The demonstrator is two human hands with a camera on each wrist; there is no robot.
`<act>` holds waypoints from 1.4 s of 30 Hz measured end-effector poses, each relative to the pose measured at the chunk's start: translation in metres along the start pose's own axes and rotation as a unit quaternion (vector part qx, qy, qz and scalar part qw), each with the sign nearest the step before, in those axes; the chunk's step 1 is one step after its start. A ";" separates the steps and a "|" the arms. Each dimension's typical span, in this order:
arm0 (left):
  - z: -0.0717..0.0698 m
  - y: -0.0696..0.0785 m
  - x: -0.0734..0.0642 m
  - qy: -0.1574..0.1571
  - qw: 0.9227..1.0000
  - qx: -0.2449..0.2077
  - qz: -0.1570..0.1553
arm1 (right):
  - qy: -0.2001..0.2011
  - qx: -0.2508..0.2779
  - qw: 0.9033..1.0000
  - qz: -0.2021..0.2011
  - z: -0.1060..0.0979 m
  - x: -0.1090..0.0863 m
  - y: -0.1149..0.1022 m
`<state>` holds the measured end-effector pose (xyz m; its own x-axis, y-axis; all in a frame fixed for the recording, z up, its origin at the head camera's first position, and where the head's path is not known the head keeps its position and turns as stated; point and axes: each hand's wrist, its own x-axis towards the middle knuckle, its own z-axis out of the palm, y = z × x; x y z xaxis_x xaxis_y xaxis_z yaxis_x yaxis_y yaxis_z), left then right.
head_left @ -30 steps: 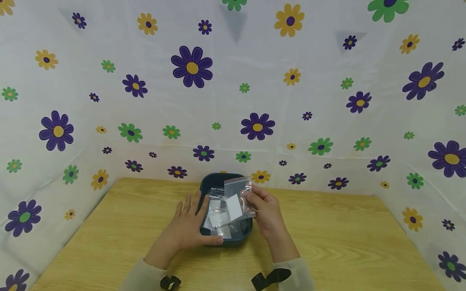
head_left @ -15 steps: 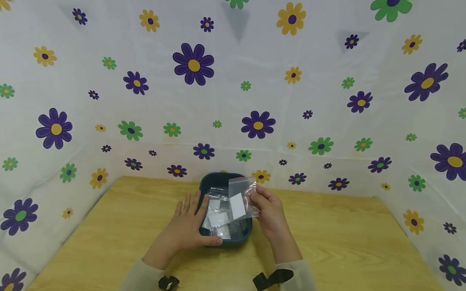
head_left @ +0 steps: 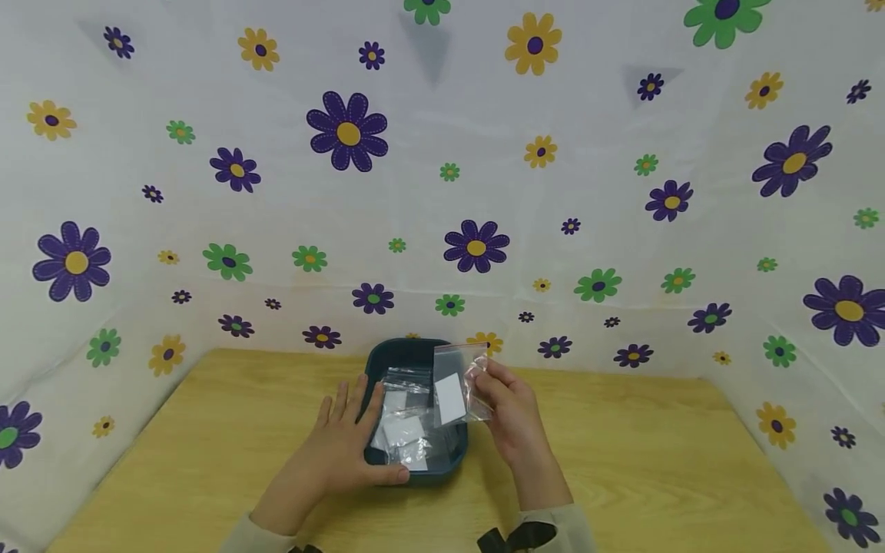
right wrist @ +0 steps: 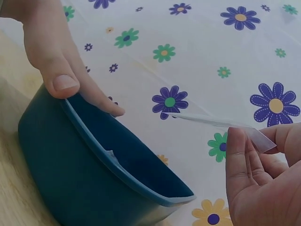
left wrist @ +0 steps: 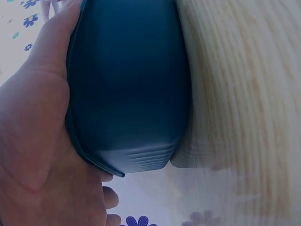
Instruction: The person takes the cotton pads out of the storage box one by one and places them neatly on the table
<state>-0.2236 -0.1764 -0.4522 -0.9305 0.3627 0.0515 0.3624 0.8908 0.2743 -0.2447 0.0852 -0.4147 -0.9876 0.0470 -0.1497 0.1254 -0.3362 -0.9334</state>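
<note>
A small clear zip-lock bag (head_left: 451, 395) with a white rectangular piece inside is pinched between the thumb and fingers of my right hand (head_left: 515, 415). It is held above the right side of a dark teal plastic bin (head_left: 415, 478); the right wrist view shows it edge-on, apart from the rim. Inside the bin lie several similar bags (head_left: 404, 430) with white pieces in them. My left hand (head_left: 336, 453) rests on the bin's left and near rim, fingers straight and spread, thumb along the front edge. In the left wrist view its palm (left wrist: 33, 132) lies against the rim.
The bin stands on a light wood-grain table (head_left: 643, 453), towards its back edge. A white cloth (head_left: 415, 207) printed with purple, yellow and green flowers rises behind the table and along both sides. Black straps (head_left: 518, 536) circle both wrists.
The zip-lock bag in my right hand has shifted slightly right relative to the bin. My left hand keeps its place on the rim. The head view has swung a little.
</note>
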 end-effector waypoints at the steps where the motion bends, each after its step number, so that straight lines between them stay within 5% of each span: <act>1: -0.001 0.000 -0.001 0.002 1.000 -0.002 -0.001 | 0.001 0.000 1.000 -0.001 0.000 0.000 0.000; 17: -0.004 -0.009 0.007 0.000 1.000 0.003 0.005 | -0.005 0.048 0.999 -0.001 -0.015 0.001 -0.009; 42: 0.001 -0.007 0.005 0.002 1.000 -0.008 0.005 | 0.024 0.050 0.998 0.006 -0.043 0.002 -0.008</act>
<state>-0.2305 -0.1806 -0.4548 -0.9270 0.3706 0.0573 0.3707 0.8826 0.2892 -0.2434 0.1285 -0.4210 -0.9799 0.0871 -0.1796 0.1256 -0.4298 -0.8941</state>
